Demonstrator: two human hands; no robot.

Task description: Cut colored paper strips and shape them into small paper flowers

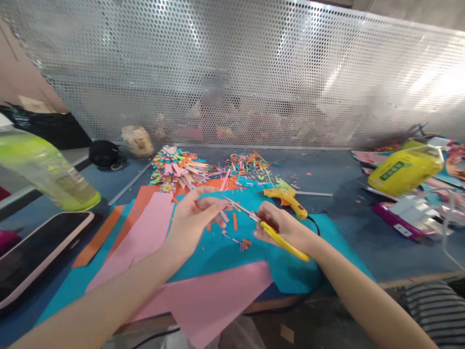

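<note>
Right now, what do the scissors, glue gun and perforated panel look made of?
Scissors: yellow handle probably smooth plastic, evenly coloured; blades likely metal, from their grey sheen. Glue gun: likely moulded plastic, yellow, rounded body. Perforated panel: apparently bare metal, silvery with streaked reflections.

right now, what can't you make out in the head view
All in the head view:
- Grip on the yellow-handled metal scissors: partly hidden by the right hand.
- Whether the left hand grips the narrow pink paper strip: too small.
- Black-screened, pink-edged phone: cut off by the left edge.
- Print on the yellow-labelled plastic bottle: too small.
- Shapes behind the perforated silver metal panel: blurred by its mesh.
</note>
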